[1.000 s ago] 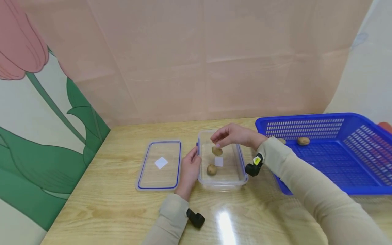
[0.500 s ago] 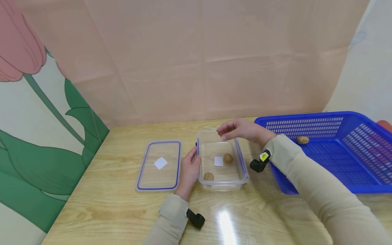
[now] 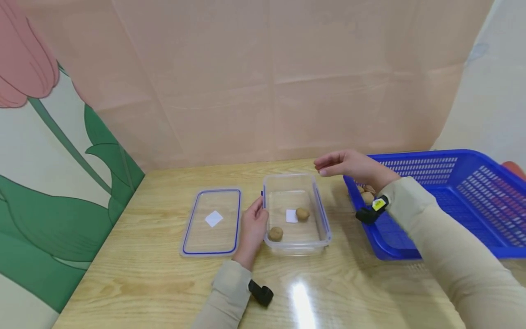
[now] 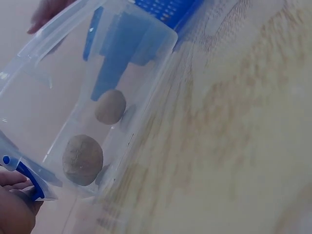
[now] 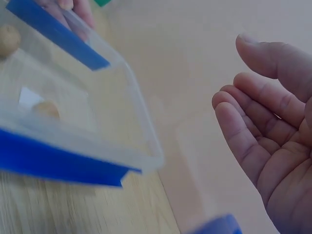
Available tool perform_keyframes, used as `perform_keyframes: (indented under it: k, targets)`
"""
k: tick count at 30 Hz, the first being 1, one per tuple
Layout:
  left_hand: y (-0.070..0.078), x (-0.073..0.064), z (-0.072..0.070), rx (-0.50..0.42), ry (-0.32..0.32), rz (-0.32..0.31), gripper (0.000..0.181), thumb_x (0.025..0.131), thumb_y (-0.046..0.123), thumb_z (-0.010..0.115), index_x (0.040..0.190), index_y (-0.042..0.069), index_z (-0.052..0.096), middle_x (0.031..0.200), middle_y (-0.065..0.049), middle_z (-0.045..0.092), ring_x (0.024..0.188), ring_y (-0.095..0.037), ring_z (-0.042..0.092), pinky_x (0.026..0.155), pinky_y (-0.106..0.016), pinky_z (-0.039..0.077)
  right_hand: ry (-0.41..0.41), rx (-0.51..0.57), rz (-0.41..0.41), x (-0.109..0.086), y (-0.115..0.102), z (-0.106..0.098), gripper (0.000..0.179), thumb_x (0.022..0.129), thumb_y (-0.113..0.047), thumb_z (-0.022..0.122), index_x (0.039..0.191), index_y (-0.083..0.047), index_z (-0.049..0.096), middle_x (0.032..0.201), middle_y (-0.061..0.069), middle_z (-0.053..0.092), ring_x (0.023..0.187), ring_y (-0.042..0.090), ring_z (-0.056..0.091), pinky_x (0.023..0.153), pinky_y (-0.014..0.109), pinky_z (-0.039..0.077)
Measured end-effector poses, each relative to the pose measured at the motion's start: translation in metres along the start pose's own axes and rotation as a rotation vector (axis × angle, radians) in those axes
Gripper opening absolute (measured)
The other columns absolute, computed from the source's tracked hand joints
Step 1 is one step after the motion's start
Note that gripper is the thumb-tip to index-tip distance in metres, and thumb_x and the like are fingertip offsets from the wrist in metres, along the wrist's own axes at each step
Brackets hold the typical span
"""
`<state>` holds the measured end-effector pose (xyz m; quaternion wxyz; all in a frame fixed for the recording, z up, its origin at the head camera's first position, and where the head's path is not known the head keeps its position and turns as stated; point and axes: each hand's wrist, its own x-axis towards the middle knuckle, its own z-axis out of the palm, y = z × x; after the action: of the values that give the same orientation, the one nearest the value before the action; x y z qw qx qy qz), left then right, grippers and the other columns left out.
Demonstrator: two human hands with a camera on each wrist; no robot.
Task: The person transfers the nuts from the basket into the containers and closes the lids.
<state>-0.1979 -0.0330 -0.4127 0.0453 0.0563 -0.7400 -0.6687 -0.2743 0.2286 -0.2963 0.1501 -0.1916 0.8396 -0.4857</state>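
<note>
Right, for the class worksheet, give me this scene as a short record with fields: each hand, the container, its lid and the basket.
Container: clear, open on top, two round brown items inside
Lid: off, on the table, left of the container
Basket: blue, right of the container, brown items at its left end, exact count unclear
Left hand: touching the container's left side
Right hand: in the air, apart from the container, holding nothing

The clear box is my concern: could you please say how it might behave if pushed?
The clear box would probably slide, not tip, being broad and flat on the table. Its straight shape suggests stiffness. The round brown things inside might roll.
</note>
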Motion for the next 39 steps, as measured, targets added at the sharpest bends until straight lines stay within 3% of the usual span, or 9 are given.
perform_keyframes:
  k: [4, 7, 16, 23, 27, 30, 34, 37, 39]
  targets:
    - [-0.001, 0.001, -0.001, 0.018, 0.003, 0.028, 0.047, 0.087, 0.006, 0.047, 0.135, 0.006, 0.046, 0.135, -0.014, 0.049, 0.123, -0.023, 0.050, 0.100, -0.029, 0.045, 0.031, -0.005, -0.016, -0.009, 0.008, -0.013, 0.047, 0.085, -0.018, 0.066, 0.123, 0.005, 0.053, 0.105, -0.009, 0.067, 0.098, -0.001, 0.058, 0.094, 0.020, 0.044]
    - [-0.002, 0.002, -0.002, 0.028, 0.007, 0.052, 0.047, 0.086, 0.006, 0.047, 0.133, 0.004, 0.048, 0.134, -0.015, 0.051, 0.121, -0.023, 0.051, 0.099, -0.027, 0.046, 0.048, -0.003, -0.027, -0.016, 0.014, -0.023, 0.044, 0.086, -0.016, 0.065, 0.122, 0.007, 0.053, 0.099, -0.015, 0.066, 0.095, -0.001, 0.059, 0.085, 0.012, 0.047]
    - [-0.001, 0.002, -0.004, 0.031, 0.027, 0.050, 0.047, 0.086, 0.004, 0.048, 0.132, 0.006, 0.049, 0.131, -0.015, 0.053, 0.119, -0.022, 0.053, 0.097, -0.027, 0.047, 0.152, -0.129, 0.051, -0.032, 0.031, -0.045, 0.048, 0.084, -0.023, 0.067, 0.124, 0.002, 0.055, 0.113, 0.006, 0.066, 0.093, -0.002, 0.060, 0.082, 0.011, 0.046]
    - [0.000, 0.001, -0.006, 0.046, 0.025, 0.046, 0.047, 0.087, 0.006, 0.047, 0.134, 0.005, 0.047, 0.134, -0.014, 0.051, 0.121, -0.022, 0.051, 0.098, -0.028, 0.047, 0.219, -0.207, 0.111, -0.042, 0.052, -0.063, 0.053, 0.084, -0.033, 0.067, 0.124, -0.001, 0.055, 0.107, -0.007, 0.067, 0.091, -0.005, 0.057, 0.078, 0.010, 0.045]
    - [-0.001, 0.000, -0.007, 0.050, 0.018, 0.032, 0.047, 0.087, 0.007, 0.047, 0.134, 0.006, 0.047, 0.135, -0.013, 0.049, 0.123, -0.022, 0.049, 0.099, -0.028, 0.046, 0.231, -0.239, 0.154, -0.048, 0.067, -0.075, 0.057, 0.084, -0.039, 0.065, 0.127, -0.003, 0.054, 0.113, -0.001, 0.065, 0.090, -0.007, 0.056, 0.082, 0.017, 0.047]
    - [-0.002, 0.000, -0.008, 0.041, 0.015, 0.021, 0.048, 0.087, 0.007, 0.046, 0.135, 0.007, 0.046, 0.137, -0.012, 0.048, 0.124, -0.021, 0.048, 0.100, -0.028, 0.045, 0.225, -0.244, 0.187, -0.053, 0.080, -0.083, 0.061, 0.084, -0.043, 0.063, 0.129, -0.004, 0.052, 0.113, -0.006, 0.063, 0.089, -0.009, 0.054, 0.092, 0.036, 0.047]
    - [-0.003, 0.001, -0.007, 0.028, 0.009, 0.014, 0.047, 0.088, 0.007, 0.046, 0.135, 0.007, 0.046, 0.138, -0.012, 0.047, 0.125, -0.022, 0.047, 0.100, -0.028, 0.045, 0.212, -0.247, 0.230, -0.060, 0.097, -0.092, 0.063, 0.083, -0.043, 0.064, 0.130, -0.003, 0.051, 0.103, -0.021, 0.060, 0.085, -0.014, 0.050, 0.097, 0.056, 0.039]
    - [-0.004, 0.001, -0.007, 0.027, 0.006, 0.028, 0.046, 0.089, 0.006, 0.047, 0.135, 0.006, 0.046, 0.138, -0.013, 0.047, 0.125, -0.023, 0.047, 0.100, -0.028, 0.045, 0.196, -0.252, 0.232, -0.064, 0.108, -0.098, 0.062, 0.084, -0.040, 0.064, 0.130, 0.000, 0.050, 0.099, -0.026, 0.057, 0.084, -0.016, 0.048, 0.096, 0.057, 0.039]
    - [-0.003, 0.002, -0.007, 0.028, 0.006, 0.032, 0.047, 0.088, 0.006, 0.047, 0.135, 0.006, 0.045, 0.138, -0.013, 0.047, 0.125, -0.022, 0.047, 0.099, -0.027, 0.045, 0.186, -0.249, 0.230, -0.065, 0.115, -0.102, 0.061, 0.084, -0.036, 0.065, 0.129, 0.002, 0.050, 0.099, -0.027, 0.058, 0.084, -0.016, 0.048, 0.094, 0.050, 0.041]
